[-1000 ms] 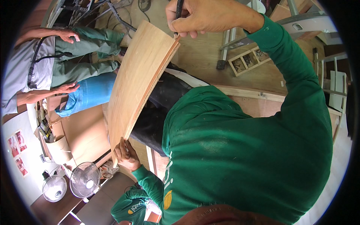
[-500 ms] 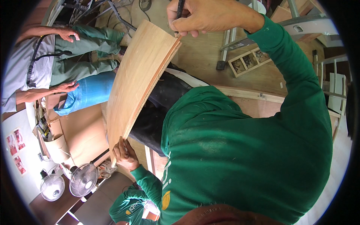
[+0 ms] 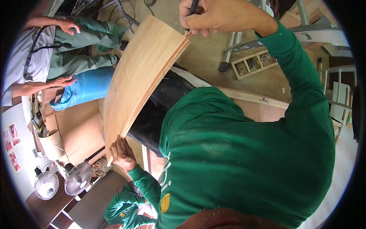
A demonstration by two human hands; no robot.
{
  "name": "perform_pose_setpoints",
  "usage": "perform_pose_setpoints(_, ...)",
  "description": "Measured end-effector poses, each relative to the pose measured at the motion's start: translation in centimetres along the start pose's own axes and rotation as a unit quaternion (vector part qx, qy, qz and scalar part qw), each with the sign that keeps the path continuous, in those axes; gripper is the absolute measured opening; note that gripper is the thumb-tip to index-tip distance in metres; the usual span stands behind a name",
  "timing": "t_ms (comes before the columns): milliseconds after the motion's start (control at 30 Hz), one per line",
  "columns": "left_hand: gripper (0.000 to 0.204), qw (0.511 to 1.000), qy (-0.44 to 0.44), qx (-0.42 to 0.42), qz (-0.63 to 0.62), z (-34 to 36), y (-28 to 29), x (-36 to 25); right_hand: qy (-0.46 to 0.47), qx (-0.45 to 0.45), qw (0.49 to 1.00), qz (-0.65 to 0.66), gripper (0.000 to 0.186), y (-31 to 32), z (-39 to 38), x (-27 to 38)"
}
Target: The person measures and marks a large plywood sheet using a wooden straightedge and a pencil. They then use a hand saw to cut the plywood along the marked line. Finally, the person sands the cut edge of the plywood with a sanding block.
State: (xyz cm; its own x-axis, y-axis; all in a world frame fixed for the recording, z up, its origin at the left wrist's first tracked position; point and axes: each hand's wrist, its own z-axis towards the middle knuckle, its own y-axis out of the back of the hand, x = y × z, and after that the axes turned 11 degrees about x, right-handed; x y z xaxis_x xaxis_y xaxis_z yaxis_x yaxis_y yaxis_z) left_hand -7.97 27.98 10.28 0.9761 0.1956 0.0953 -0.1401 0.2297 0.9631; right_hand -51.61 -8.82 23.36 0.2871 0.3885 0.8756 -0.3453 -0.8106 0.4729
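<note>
Plywood sheet point(image 3: 143, 82): bowed, upright between both hands, over the dark lap; a loosened grip could let it spring free
Left hand point(image 3: 122, 152): clamped on its lower corner
Right hand point(image 3: 219, 17): closed on a dark pencil point(image 3: 192, 8) at the top corner; the tip could skid off the edge

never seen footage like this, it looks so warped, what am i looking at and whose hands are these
One camera worn on a person's head looks down; its fisheye lens bends straight edges. The green sleeves are the wearer's own arms. The left hand grips the lower end of a bent sheet of thin plywood. The right hand pinches a dark pencil-like tool at the sheet's top corner. Another person stands at the upper left. Two fans and a wooden floor lie below.
</note>
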Motion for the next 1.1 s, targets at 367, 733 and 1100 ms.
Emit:
perform_pose_setpoints(367,0.026,1.000,-0.003,-0.002,-0.008,-0.1,-0.2,0.2,0.000,-0.024,1.000,0.017,0.026,-0.4,0.5,-1.0)
perform_pose_setpoints(733,0.025,1.000,0.003,0.001,0.005,-0.2,-0.3,0.3,-0.001,-0.032,0.999,0.019,0.025,-0.3,0.0,-1.3)
perform_pose_setpoints(1100,0.025,1.000,-0.020,0.002,-0.003,0.1,-0.2,0.7,0.198,-0.115,0.967,0.114,0.025,-0.4,-0.2,-3.2)
